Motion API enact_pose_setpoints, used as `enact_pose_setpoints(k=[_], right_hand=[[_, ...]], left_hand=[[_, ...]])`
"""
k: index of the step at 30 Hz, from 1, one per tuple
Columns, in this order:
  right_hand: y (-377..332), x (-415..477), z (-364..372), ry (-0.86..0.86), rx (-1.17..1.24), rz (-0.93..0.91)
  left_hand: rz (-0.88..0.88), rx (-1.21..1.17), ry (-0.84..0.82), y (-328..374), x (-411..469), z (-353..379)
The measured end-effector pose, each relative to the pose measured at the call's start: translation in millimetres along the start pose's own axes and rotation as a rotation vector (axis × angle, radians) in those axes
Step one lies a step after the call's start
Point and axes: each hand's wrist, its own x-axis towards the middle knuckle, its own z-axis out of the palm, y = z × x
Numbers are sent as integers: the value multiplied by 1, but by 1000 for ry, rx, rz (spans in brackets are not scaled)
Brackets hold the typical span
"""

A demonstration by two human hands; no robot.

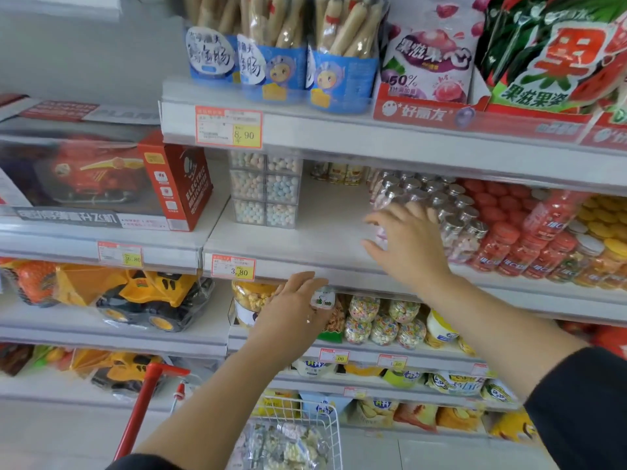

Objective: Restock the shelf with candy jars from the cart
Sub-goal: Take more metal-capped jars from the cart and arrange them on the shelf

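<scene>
I note: candy jars point(456, 244) clear glossy plastic, lids point(456, 189) shiny silver. Shelf point(322, 228) matt white, smooth. Cart point(336, 432) white-coated wire. Price tag point(233, 268) paper.
</scene>
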Motion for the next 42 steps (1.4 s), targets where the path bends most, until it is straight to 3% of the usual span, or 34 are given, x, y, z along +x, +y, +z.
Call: enact_pose_setpoints(k=[4, 8, 12, 18, 28, 34, 38, 42], right_hand=[[-57, -63, 27, -216, 281, -130], [-89, -125, 100, -561, 389, -78], [-102, -179, 194, -919, 362, 40], [-124, -239, 325, -1271, 272, 48], [-129, -311, 488, -1294, 128, 139], [-130, -335, 510, -1174, 42, 121], [-128, -336, 513, -1085, 142, 205], [-129, -337, 505, -1039, 280, 320]], left_hand=[[-153, -131, -40, -56, -40, 20], [-382, -237, -9, -117, -90, 62], [-643, -366, -12, -171, -139, 122], [-880, -462, -26, -229, -177, 215], [-979, -304, 12, -310, -168, 308], [-935, -139, 31, -331, -154, 315], [-886, -52, 8, -344, -131, 312], [-895, 67, -128, -367, -106, 316]])
